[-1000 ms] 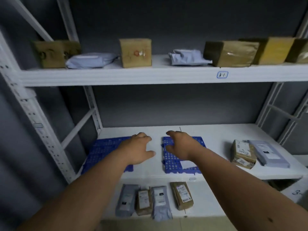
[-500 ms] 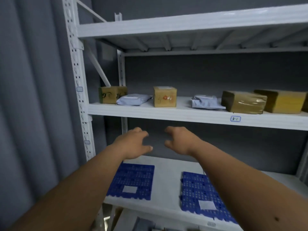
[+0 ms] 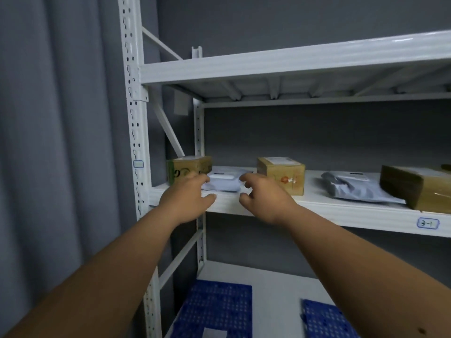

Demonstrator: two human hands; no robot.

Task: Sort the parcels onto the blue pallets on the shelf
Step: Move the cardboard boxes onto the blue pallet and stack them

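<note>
A flat pale-blue mailer bag [image 3: 223, 182] lies on the upper shelf [image 3: 317, 211] between two cardboard boxes. My left hand [image 3: 188, 196] reaches its left end with fingers spread, and my right hand [image 3: 264, 195] sits at its right end with fingers loosely curled. Neither hand holds the bag. Two blue pallets lie on the lower shelf: the left pallet [image 3: 214, 308] and the right pallet [image 3: 324, 320], both bare apart from a white label.
On the upper shelf stand a green-printed box [image 3: 186, 167], a brown box [image 3: 283, 174], a crumpled grey mailer [image 3: 356, 186] and a taped dark box [image 3: 417, 186]. The white rack upright [image 3: 133, 118] stands left, with a grey curtain beside it.
My view has risen from the lower shelf to the upper one. Both hands have lifted from above the pallets up to the pale-blue mailer bag.
</note>
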